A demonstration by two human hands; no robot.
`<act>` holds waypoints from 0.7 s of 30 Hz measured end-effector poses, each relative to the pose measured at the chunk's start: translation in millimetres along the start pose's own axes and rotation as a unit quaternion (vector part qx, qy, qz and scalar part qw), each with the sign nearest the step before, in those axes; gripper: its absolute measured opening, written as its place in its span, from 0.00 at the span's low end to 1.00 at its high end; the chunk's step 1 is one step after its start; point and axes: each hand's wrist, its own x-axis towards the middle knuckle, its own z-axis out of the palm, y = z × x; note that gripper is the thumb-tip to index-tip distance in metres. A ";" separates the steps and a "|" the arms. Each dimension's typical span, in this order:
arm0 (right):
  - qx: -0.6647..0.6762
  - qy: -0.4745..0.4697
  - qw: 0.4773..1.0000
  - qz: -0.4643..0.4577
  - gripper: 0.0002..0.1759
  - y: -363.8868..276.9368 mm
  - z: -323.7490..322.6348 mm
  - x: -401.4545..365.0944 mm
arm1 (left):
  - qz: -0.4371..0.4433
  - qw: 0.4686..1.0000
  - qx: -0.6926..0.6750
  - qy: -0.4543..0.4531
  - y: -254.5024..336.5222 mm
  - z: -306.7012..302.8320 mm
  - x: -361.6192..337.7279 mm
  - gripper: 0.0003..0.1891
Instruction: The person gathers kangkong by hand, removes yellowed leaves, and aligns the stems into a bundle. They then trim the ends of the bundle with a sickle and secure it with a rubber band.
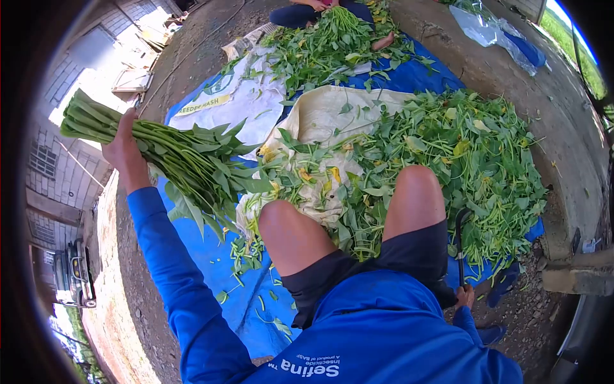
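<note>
My left hand (126,150) is wrapped round a thick bundle of long-stemmed leafy greens (185,153), raised at the left with the stem ends to the upper left and the leaves hanging toward the middle. Low on the right, my right hand (465,296) grips the handle of a sickle (459,240), whose dark curved blade points up beside my knee. A large heap of loose greens (473,147) lies beyond my knees, with some yellow leaves in it. Cut stem pieces lie scattered on the blue tarp (236,307) below the bundle.
Another person (297,16) sits at the far side, holding greens over a second pile (307,57). A cream sack (326,112) and a white printed sack (256,109) lie on the tarp. At right stands a wooden post (575,275); clear plastic (486,29) lies farther back.
</note>
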 end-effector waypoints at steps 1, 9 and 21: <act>0.049 0.011 0.999 -0.006 0.21 2.2 -17.1 -21.0 | 0.015 1.000 0.006 0.008 -7.4 12.0 -10.8 0.17; 0.106 0.062 0.992 0.034 0.14 -92.2 -100.2 -35.4 | -0.004 0.997 -0.037 0.065 -49.7 153.5 -108.4 0.12; 0.197 -0.105 0.969 -0.109 0.08 -552.9 -126.3 118.8 | -0.267 0.958 -0.040 0.096 -133.5 236.9 -160.6 0.13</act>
